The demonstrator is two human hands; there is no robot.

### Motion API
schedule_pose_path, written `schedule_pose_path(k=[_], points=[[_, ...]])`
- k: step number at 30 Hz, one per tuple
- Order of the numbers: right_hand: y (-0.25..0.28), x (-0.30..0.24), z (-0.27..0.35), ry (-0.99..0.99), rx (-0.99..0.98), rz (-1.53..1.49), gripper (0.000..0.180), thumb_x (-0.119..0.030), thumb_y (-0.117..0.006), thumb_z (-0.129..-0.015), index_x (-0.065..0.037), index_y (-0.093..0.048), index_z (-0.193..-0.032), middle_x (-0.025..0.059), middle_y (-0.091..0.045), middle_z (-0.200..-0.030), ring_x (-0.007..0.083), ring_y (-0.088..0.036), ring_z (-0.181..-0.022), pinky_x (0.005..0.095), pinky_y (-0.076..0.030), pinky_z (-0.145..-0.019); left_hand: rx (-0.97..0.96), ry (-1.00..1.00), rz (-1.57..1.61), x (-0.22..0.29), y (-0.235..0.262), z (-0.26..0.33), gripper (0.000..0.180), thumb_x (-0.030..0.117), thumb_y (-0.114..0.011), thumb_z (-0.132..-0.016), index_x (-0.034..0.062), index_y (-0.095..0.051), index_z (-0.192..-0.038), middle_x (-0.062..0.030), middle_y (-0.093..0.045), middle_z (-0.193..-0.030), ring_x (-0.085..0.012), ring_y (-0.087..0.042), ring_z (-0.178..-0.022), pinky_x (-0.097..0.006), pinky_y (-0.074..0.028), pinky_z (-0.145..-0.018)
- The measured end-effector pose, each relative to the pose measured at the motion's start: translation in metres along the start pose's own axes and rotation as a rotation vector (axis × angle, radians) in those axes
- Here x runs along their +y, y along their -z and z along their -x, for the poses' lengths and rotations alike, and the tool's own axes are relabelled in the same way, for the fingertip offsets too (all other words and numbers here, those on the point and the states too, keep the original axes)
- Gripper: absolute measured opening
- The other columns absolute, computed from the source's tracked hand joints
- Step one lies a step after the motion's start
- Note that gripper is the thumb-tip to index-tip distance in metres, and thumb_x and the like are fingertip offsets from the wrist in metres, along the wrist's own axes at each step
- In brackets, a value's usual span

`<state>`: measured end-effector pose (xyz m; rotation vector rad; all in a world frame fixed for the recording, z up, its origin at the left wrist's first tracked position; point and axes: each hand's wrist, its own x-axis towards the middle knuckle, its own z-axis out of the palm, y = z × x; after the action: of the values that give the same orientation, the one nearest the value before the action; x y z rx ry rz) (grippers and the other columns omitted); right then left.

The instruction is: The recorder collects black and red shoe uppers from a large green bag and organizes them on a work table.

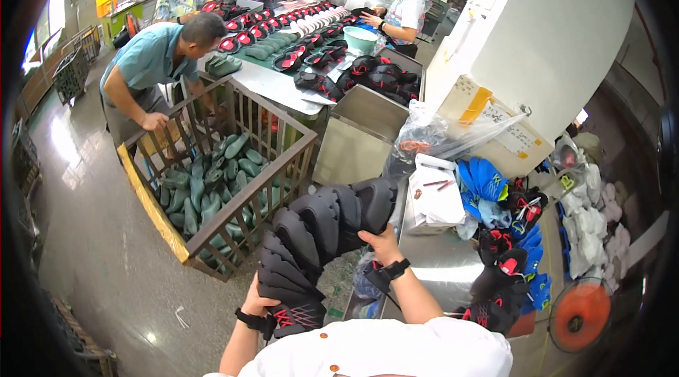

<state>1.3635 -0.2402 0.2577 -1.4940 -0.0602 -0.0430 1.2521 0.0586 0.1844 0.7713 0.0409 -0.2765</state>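
Both hands carrying an arched stack of black shoe uppers (318, 235) above the floor, beside a slatted crate.

The left hand (256, 304) is supporting the stack's lower end, grip clamped on the bottom upper with red stitching; the right hand (385, 244) is pressing the top end, fingers closed on it. The wooden crate (233, 218) of dark green soles is standing just left. A steel tabletop (438, 264) is lying right, bearing blue and black uppers (506, 250). Another person (152, 69) is leaning over the crate.

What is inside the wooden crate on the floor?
The crate holds a loose pile of green soles. Its slats and the top soles hide the lower ones and the crate's bottom.
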Motion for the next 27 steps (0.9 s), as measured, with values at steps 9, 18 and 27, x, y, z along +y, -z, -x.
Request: schedule_pose_path(k=[9, 18, 27], points=[[0.068, 0.036, -0.053, -0.007, 0.277, -0.303, 0.052, -0.010, -0.075, -0.063, 0.001, -0.054, -0.109, 0.0065, -0.059, -0.103, 0.0160, -0.055, -0.092, 0.0291, -0.042, -0.084, -0.251, 0.240, -0.099, 0.041, -0.013, -0.149, 0.109, -0.017, -0.059, -0.037, 0.0095, -0.024, -0.136, -0.0076, -0.045, -0.126, -0.0251, -0.043, -0.117, -0.038, -0.035, -0.097], [0.109, -0.050, -0.241, 0.267, 0.375, 0.039, 0.049, -0.010, -0.073, -0.064, 0.003, -0.053, -0.107, 0.0064, -0.059, -0.101, 0.0154, -0.054, -0.090, 0.0279, -0.041, -0.084, -0.382, 0.153, -0.214, 0.086, -0.075, -0.360, 0.093, -0.001, -0.063, -0.039, -0.0004, -0.032, -0.127, -0.0136, -0.050, -0.118, -0.0304, -0.049, -0.109, -0.041, -0.037, -0.095], [0.140, -0.088, -0.393, 0.335, 0.289, -0.168, 0.044, -0.005, -0.076, -0.062, 0.004, -0.056, -0.100, 0.0067, -0.061, -0.095, 0.0131, -0.056, -0.084, 0.0271, -0.044, -0.079, -0.378, 0.117, 0.085, 0.067, -0.075, -0.503, 0.080, 0.003, -0.058, -0.047, -0.0061, -0.037, -0.123, -0.0195, -0.050, -0.118, -0.0354, -0.050, -0.106, -0.043, -0.038, -0.095]])
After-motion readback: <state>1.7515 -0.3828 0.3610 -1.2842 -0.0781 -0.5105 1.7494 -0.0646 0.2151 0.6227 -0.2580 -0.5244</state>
